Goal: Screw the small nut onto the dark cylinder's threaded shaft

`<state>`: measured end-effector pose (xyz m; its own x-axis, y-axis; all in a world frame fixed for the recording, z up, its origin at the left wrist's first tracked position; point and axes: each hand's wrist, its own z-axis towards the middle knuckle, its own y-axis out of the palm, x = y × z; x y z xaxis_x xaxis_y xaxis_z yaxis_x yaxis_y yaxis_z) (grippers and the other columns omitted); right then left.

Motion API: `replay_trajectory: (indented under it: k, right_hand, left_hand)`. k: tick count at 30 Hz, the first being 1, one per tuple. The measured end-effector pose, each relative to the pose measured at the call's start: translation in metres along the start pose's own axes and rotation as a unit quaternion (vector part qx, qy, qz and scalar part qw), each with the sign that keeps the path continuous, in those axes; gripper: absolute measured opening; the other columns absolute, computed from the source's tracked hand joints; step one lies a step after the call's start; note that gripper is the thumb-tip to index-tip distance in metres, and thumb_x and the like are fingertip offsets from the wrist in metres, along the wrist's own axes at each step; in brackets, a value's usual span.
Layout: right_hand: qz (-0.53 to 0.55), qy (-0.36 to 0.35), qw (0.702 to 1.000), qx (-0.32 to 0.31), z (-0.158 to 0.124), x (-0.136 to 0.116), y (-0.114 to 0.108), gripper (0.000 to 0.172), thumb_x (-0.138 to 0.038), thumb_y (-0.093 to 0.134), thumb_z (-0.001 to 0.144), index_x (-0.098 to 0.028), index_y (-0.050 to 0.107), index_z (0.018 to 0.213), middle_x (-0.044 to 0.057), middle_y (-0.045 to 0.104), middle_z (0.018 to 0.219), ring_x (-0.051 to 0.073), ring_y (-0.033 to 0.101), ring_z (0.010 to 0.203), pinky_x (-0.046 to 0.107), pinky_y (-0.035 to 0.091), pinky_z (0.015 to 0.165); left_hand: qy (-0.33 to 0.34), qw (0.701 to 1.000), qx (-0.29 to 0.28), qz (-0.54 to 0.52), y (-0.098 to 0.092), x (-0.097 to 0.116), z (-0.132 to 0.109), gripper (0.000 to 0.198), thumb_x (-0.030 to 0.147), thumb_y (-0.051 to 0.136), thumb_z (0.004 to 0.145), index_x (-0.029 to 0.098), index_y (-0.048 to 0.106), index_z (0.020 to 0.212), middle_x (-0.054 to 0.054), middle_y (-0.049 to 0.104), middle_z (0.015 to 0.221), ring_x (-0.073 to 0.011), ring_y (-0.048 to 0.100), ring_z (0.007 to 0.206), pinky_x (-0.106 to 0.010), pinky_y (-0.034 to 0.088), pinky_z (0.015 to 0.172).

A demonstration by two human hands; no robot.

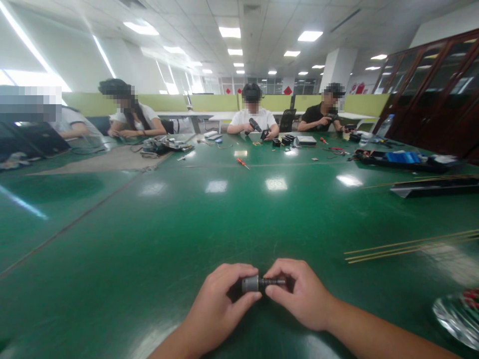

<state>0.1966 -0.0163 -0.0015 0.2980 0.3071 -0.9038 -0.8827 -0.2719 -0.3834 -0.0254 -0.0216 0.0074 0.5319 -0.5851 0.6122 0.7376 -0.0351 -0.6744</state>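
Observation:
My left hand (217, 306) is closed round a small grey metal cylinder (250, 283), low over the near edge of the green table (187, 219). A dark threaded rod (272, 282) sticks out of the cylinder to the right, and my right hand (301, 294) pinches that rod between thumb and fingers. Both hands meet at the part, knuckles towards me. What the palms cover of the part is hidden.
Thin brass-coloured rods (407, 247) lie on the table to my right, with a shiny bag (458, 316) at the lower right. A dark tray (434, 188) and a blue box (402, 157) sit further right. Several people work across the table; a red screwdriver (242, 162) lies mid-table.

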Motion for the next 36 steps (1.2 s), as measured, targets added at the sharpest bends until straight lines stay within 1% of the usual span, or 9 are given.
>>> replay_trajectory:
  k: [4,9,15,21,29,36]
  right_hand:
    - [0.006,0.000,1.000,-0.002,-0.0001,0.0013,0.0005,0.005,-0.023,0.070,0.077,-0.018,0.068,0.077,-0.003,0.056,0.064,0.011,0.049,0.059,0.022,0.036,0.056]
    - [0.011,0.021,1.000,0.001,0.0007,0.0043,0.0020,0.008,-0.025,0.072,0.076,-0.018,0.068,0.077,-0.004,0.054,0.062,0.011,0.047,0.055,0.022,0.035,0.054]
    - [0.016,0.029,0.999,-0.003,0.0000,0.0041,0.0026,0.008,-0.025,0.072,0.077,-0.018,0.068,0.077,-0.004,0.054,0.062,0.010,0.047,0.056,0.022,0.035,0.055]
    - [0.027,0.041,0.999,-0.002,-0.0004,0.0048,0.0029,0.009,-0.025,0.071,0.078,-0.017,0.067,0.077,-0.004,0.054,0.063,0.010,0.047,0.056,0.022,0.035,0.055]
    - [0.028,0.035,0.999,-0.003,-0.0020,0.0083,0.0042,0.010,-0.027,0.070,0.079,-0.017,0.066,0.077,-0.004,0.053,0.062,0.011,0.045,0.056,0.022,0.034,0.055]
    - [0.031,0.033,0.999,-0.003,-0.0024,0.0077,0.0030,0.011,-0.026,0.069,0.080,-0.017,0.064,0.077,-0.004,0.051,0.061,0.010,0.044,0.055,0.022,0.033,0.054]
  left_hand:
    - [-0.002,1.000,0.000,0.000,0.0003,0.0004,0.0001,0.026,0.027,0.071,0.084,0.025,0.065,0.109,-0.005,0.073,0.102,-0.0210,0.070,0.092,-0.033,0.056,0.083]
    - [-0.002,1.000,-0.004,0.003,0.0017,-0.0018,-0.0014,0.027,0.027,0.071,0.084,0.026,0.065,0.111,-0.005,0.073,0.103,-0.0209,0.070,0.094,-0.033,0.056,0.084]
    - [-0.008,1.000,-0.008,0.005,0.0014,-0.0034,-0.0023,0.028,0.028,0.072,0.085,0.028,0.063,0.112,-0.003,0.072,0.104,-0.0203,0.069,0.095,-0.033,0.055,0.084]
    - [-0.015,1.000,-0.013,-0.001,0.0028,-0.0062,-0.0039,0.028,0.027,0.072,0.085,0.026,0.064,0.112,-0.005,0.072,0.104,-0.0206,0.069,0.095,-0.033,0.055,0.085]
    - [-0.010,1.000,-0.006,-0.004,0.0017,-0.0018,-0.0019,0.028,0.026,0.072,0.084,0.027,0.064,0.111,-0.004,0.072,0.103,-0.0206,0.068,0.094,-0.033,0.055,0.084]
    - [-0.020,1.000,-0.014,-0.005,0.0023,-0.0045,-0.0038,0.030,0.026,0.072,0.085,0.028,0.063,0.113,-0.003,0.071,0.106,-0.0207,0.068,0.098,-0.035,0.054,0.087]
